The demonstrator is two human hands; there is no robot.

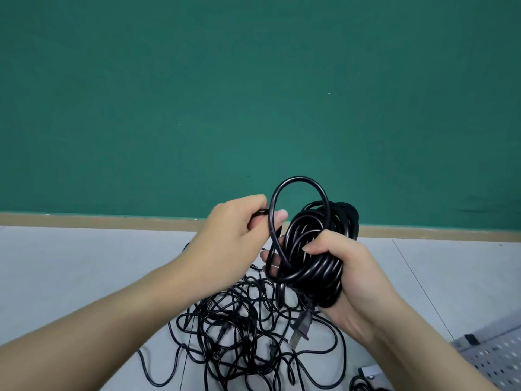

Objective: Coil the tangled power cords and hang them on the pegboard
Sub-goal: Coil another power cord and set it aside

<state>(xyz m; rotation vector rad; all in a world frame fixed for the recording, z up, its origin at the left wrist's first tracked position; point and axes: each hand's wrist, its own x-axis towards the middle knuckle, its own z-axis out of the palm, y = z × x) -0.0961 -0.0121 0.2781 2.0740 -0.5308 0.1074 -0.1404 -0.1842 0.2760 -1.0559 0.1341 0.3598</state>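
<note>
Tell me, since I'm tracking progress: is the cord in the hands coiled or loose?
Mostly coiled: the right hand grips a bundle of loops, while the left hand holds one last loose loop.

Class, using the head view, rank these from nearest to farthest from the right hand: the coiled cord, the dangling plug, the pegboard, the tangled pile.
From the right hand:
1. Coiled cord, gripped in it.
2. Dangling plug, just below-left.
3. Tangled pile, on the floor, lower left.
4. Pegboard, far lower right.

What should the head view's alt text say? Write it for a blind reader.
The right hand grips a coiled black cord while the left hand pinches its loose loop. Tangled cords lie on the floor below; a pegboard shows at lower right.
</note>
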